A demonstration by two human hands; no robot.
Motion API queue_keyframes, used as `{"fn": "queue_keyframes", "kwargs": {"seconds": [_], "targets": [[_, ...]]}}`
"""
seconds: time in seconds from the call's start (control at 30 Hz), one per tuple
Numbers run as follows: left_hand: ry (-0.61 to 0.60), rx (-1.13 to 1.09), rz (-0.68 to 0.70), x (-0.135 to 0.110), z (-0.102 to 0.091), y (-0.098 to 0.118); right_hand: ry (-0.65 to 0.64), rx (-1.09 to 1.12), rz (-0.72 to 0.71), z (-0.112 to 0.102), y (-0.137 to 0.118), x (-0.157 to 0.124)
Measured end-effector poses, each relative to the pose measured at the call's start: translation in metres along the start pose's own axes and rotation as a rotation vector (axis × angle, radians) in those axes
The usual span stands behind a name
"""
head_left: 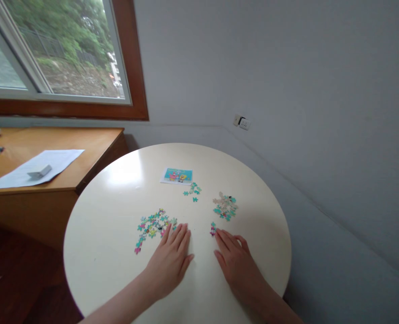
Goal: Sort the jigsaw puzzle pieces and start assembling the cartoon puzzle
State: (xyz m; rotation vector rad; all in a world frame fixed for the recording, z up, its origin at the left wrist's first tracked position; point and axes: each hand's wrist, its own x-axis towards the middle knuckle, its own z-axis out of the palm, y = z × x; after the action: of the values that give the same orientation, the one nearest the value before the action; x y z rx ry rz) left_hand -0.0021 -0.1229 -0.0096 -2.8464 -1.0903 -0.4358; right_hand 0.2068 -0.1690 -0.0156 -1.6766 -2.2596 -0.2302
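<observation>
My left hand (172, 254) lies flat with its fingers stretched out, the fingertips at the right edge of a spread of jigsaw puzzle pieces (154, 223). Part of that spread is hidden under the fingers. My right hand (231, 254) rests on the table, fingers extended, its fingertips touching or just beside a small pink and teal cluster of puzzle pieces (213, 229). Beyond it sits a pile of puzzle pieces (225, 207), some with their pale backs up. Farther off, several teal pieces (195, 189) lie near a cartoon picture card (177, 176).
Everything lies on a round cream table (101, 234). To the left stands a wooden desk (94, 137) bearing a sheet of paper (62, 157) and a small white block (39, 171). A wall with a socket (244, 124) borders the right side.
</observation>
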Motion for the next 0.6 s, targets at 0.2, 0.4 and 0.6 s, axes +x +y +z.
{"fn": "queue_keyframes", "kwargs": {"seconds": [0.2,0.4,0.6], "targets": [[-0.012,-0.086,0.0,0.003,-0.008,0.015,0.067,0.168,-0.03,-0.002,-0.006,0.032],[-0.039,-0.107,-0.009,0.005,-0.002,0.026,-0.204,0.272,-0.057,-0.006,0.01,0.065],[-0.052,-0.103,-0.038,0.005,0.002,0.03,-0.244,0.396,-0.012,-0.007,0.013,0.072]]}}
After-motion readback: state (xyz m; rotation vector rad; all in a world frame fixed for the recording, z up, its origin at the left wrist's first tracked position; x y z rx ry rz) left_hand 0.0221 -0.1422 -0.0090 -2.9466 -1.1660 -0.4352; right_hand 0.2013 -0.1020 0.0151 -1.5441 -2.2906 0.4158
